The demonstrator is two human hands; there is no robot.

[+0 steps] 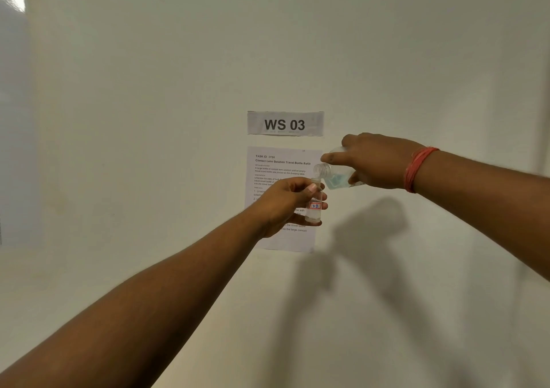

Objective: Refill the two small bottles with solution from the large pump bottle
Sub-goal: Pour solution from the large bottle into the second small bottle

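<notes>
We see the left hand wrapped around a small clear bottle marked "17B", held upright in front of a printed task sheet on the wall. The right hand grips the large bottle, tipped sideways with its uncapped neck touching the small bottle's mouth. Above hangs a "WS 03" sign.

Tipped clear large bottle, mouth over upright small bottle.
</notes>
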